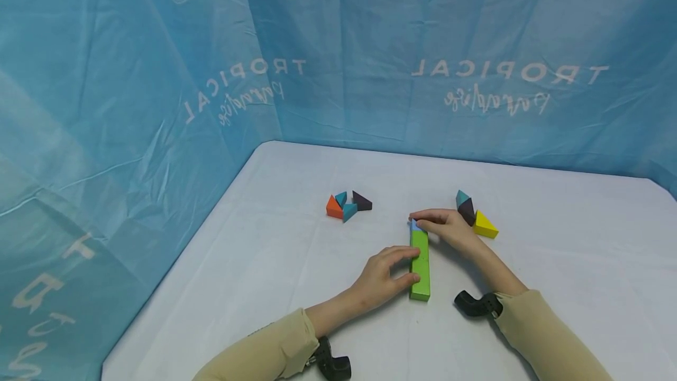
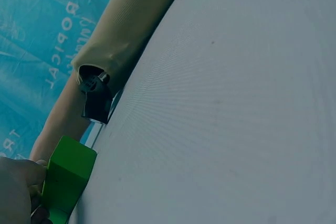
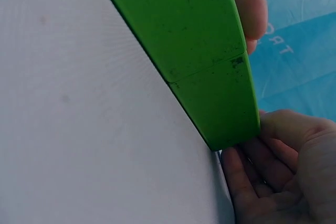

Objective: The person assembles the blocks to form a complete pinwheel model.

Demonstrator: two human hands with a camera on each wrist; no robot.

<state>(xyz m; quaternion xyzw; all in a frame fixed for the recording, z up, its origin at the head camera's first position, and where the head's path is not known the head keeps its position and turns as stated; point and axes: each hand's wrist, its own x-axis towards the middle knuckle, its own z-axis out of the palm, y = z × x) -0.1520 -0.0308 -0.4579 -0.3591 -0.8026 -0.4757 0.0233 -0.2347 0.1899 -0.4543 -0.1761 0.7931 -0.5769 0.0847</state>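
Two green blocks (image 1: 420,266) lie end to end on the white tabletop, a seam visible between them in the right wrist view. A small light blue block (image 1: 416,226), its top tapering, sits against their far end. My left hand (image 1: 383,278) holds the green blocks from the left, thumb and fingertips on them; the left wrist view shows the near green block (image 2: 68,174) by the thumb. With its thumb and fingers, my right hand (image 1: 449,228) pinches the light blue block, which is partly covered. In the right wrist view, that hand (image 3: 294,166) hides the blue piece.
Left of the far end stands a cluster of an orange block (image 1: 334,208), teal triangles (image 1: 349,211) and a dark block (image 1: 362,201). Beyond my right hand are a teal block (image 1: 462,197), a dark block (image 1: 467,211) and a yellow triangle (image 1: 485,226). Blue curtains (image 1: 370,104) border the table.
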